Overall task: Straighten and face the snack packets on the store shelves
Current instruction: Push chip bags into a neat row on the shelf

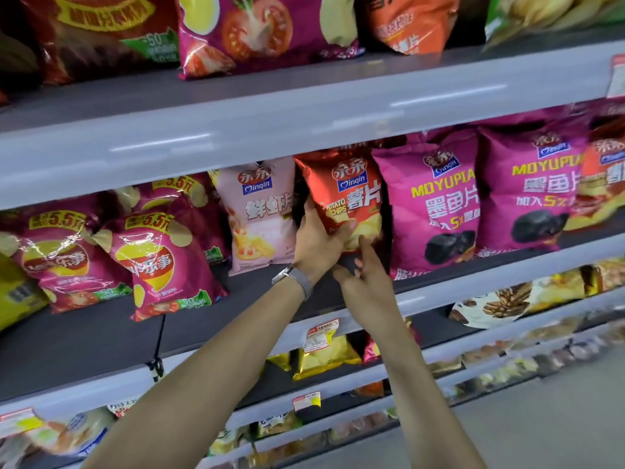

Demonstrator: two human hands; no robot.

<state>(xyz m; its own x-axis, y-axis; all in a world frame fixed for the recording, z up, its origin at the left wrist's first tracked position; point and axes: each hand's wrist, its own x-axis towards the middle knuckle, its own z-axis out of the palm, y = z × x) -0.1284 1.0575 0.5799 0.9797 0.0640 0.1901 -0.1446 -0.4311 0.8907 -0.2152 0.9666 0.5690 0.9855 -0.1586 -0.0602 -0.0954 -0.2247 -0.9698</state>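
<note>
Grey store shelving fills the view, and we look mostly at its middle shelf (101, 333), where a broad strip of dark deck shows between the packets and the front edge, widest toward the left. The left hand (318, 245) grips the red potato chip packet (345, 194) by its lower left side, thumb laid across the front and fingers hidden behind it. The packet is upright and faces out, toward the back of the shelf, between a pale pink packet (260, 211) and a magenta packet (429, 204). The right hand (363, 275) is just below, forefinger reaching the packet's bottom edge, the other fingers loosely curled; we cannot tell whether it pinches or only touches. Both hands cover the packet's base, so we cannot tell whether it rests on the deck. Its top meets the lip of the upper shelf (236, 130). A wristwatch (292, 277) sits on the left wrist. Two tomato crisp packets (162, 262) lean nearer the front edge at the left, beside a yellow packet (13, 292) cut off by the frame. A second magenta packet (531, 187) stands further right. Below, we make out price tags (321, 335) on the shelf's front edge; the lower shelves are blurred.
</note>
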